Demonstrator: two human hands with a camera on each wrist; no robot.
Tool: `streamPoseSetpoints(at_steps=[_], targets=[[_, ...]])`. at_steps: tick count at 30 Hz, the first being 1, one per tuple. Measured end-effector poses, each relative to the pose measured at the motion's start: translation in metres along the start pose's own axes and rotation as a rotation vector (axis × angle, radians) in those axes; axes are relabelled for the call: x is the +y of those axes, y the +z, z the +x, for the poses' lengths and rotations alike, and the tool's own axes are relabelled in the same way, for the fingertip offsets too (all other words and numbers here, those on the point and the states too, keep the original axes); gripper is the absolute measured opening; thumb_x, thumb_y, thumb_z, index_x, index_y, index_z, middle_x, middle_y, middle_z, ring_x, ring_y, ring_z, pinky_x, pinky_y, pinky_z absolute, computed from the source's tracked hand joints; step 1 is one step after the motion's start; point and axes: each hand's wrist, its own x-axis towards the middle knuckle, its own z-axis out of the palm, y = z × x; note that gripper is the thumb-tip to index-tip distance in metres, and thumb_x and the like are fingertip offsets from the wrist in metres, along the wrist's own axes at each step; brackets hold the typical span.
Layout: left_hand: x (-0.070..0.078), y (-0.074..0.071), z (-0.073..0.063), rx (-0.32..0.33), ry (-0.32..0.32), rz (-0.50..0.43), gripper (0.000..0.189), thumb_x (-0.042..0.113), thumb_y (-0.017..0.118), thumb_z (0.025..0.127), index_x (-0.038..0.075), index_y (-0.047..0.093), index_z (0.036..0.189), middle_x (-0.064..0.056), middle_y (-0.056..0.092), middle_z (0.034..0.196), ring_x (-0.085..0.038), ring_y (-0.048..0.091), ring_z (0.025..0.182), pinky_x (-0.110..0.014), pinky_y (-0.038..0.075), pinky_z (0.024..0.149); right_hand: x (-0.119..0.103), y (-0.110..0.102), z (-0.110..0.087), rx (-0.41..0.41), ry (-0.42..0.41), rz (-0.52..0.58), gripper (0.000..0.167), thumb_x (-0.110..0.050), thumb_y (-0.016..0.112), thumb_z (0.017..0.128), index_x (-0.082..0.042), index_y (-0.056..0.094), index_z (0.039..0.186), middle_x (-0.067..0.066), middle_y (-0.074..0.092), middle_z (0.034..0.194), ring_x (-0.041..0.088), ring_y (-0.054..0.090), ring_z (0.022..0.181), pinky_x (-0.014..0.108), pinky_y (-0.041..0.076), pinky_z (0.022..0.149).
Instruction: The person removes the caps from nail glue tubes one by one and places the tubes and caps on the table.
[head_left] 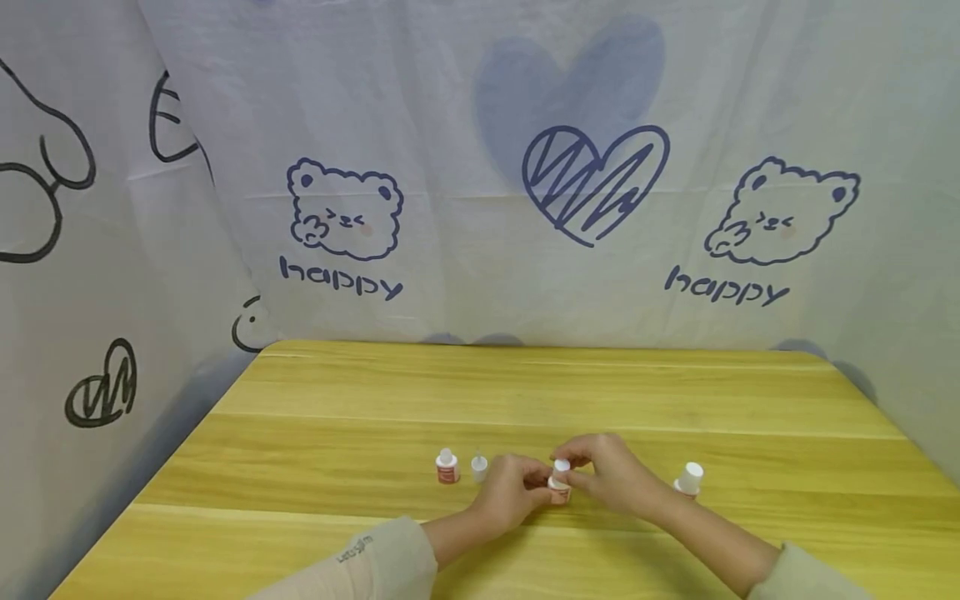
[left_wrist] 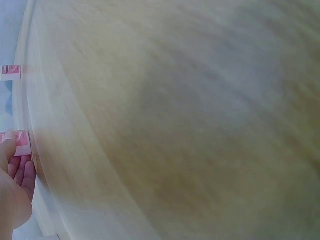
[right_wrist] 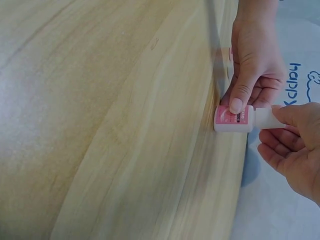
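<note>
A small white bottle with a pink label (right_wrist: 225,119) stands on the table, between my hands. My left hand (head_left: 506,497) grips its body, the thumb lying across the label in the right wrist view. With thumb and fingers, my right hand (head_left: 606,477) pinches the white cap (right_wrist: 265,119) at its top. Whether the cap is loose from the neck, I cannot tell. Left of my hands, a second bottle (head_left: 447,470) stands uncapped, its pale neck showing. Beside it, a white cap (head_left: 479,470) rests with a thin stem pointing up.
Beyond my right hand, a third bottle with a white cap (head_left: 690,478) stands partly hidden behind my right forearm. The wooden table (head_left: 337,392) reaches back to a white cloth (head_left: 465,250) printed with bears and hearts. Another cloth hangs at the left side.
</note>
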Motion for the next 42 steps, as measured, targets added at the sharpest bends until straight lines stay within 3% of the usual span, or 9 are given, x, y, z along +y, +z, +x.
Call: streamPoseSetpoints(at_steps=[12, 17, 22, 27, 42], targets=[[0.001, -0.001, 0.0, 0.005, 0.019, -0.025, 0.016, 0.011, 0.075, 0.075, 0.0, 0.073, 0.085, -0.012, 0.073, 0.082, -0.011, 0.069, 0.072, -0.008, 0.049, 0.062, -0.001, -0.005, 0.001, -0.07, -0.028, 0.028, 0.018, 0.0, 0.062, 0.085, 0.003, 0.067, 0.102, 0.013, 0.07, 0.1, 0.025, 0.065, 0.091, 0.035, 0.055, 0.08], [0.0, -0.001, 0.0, 0.005, 0.032, -0.031, 0.015, 0.011, 0.075, 0.074, 0.0, 0.073, 0.084, -0.012, 0.073, 0.08, -0.01, 0.068, 0.071, -0.008, 0.049, 0.062, -0.001, 0.0, 0.001, -0.015, 0.012, 0.046, 0.015, -0.004, 0.066, 0.083, 0.002, 0.069, 0.097, 0.012, 0.071, 0.095, 0.018, 0.066, 0.084, 0.034, 0.055, 0.077], [-0.001, -0.001, 0.0, 0.003, 0.049, -0.018, 0.016, 0.01, 0.075, 0.075, 0.0, 0.073, 0.087, -0.012, 0.073, 0.081, -0.01, 0.068, 0.071, -0.008, 0.049, 0.062, -0.001, 0.004, 0.002, 0.044, 0.061, 0.052, 0.007, -0.007, 0.069, 0.081, -0.002, 0.07, 0.086, 0.006, 0.071, 0.084, 0.006, 0.063, 0.074, 0.023, 0.054, 0.069], [-0.002, 0.0, 0.0, 0.005, 0.048, -0.019, 0.015, 0.009, 0.075, 0.075, 0.0, 0.073, 0.087, -0.012, 0.073, 0.081, -0.008, 0.068, 0.071, -0.008, 0.049, 0.062, -0.002, 0.004, 0.002, 0.06, 0.037, 0.043, 0.003, -0.005, 0.07, 0.08, -0.003, 0.07, 0.082, 0.004, 0.071, 0.08, 0.003, 0.062, 0.07, 0.016, 0.051, 0.066], [0.001, -0.001, 0.0, -0.002, 0.028, -0.025, 0.015, 0.009, 0.074, 0.075, 0.0, 0.073, 0.087, -0.012, 0.073, 0.082, -0.011, 0.069, 0.073, -0.008, 0.049, 0.063, -0.006, 0.0, 0.003, 0.011, 0.007, 0.013, 0.007, -0.004, 0.068, 0.081, 0.0, 0.07, 0.087, 0.009, 0.072, 0.086, 0.011, 0.065, 0.075, 0.028, 0.056, 0.069]])
